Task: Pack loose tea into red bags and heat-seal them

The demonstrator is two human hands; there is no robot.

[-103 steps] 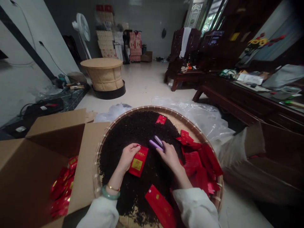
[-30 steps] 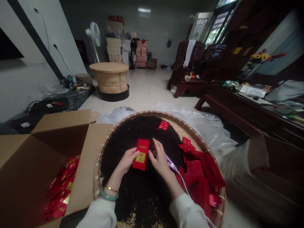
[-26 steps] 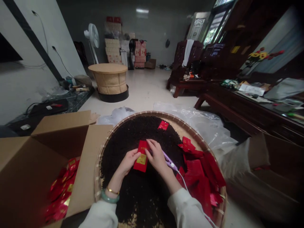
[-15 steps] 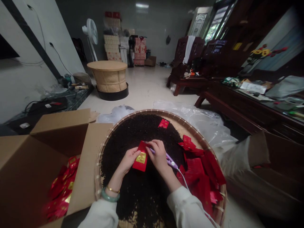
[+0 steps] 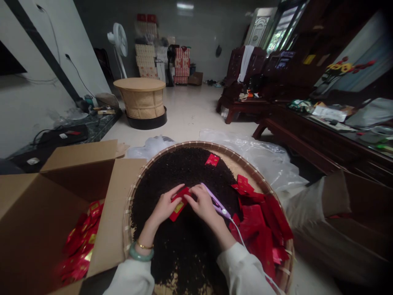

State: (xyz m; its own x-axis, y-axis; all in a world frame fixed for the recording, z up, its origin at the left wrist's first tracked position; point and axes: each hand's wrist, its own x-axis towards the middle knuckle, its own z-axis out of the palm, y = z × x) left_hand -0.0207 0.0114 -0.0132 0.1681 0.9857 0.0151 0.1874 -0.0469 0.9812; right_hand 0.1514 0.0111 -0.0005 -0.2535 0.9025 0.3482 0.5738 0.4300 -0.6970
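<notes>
A small red packet with a gold label is tilted over the dark loose tea leaves. My left hand grips its left side between thumb and fingers. The thumb and fingertips of my right hand close on the packet's upper right end. A purple flat iron with a white cord lies along the outer side of my right hand; whether that hand also holds it is hidden. Another red packet rests on the leaves. Flat red pouches are heaped at the right of the round woven tray.
An open cardboard box with several filled red packets stands close on the left. Another carton is at the right. Clear plastic sheeting lies beyond the tray. Farther off are a round table and dark wooden furniture.
My right hand's fingers have shifted from the purple flat iron onto the packet's top. The packet has tipped, so less of its gold label shows. My left fingers have stretched up along it.
</notes>
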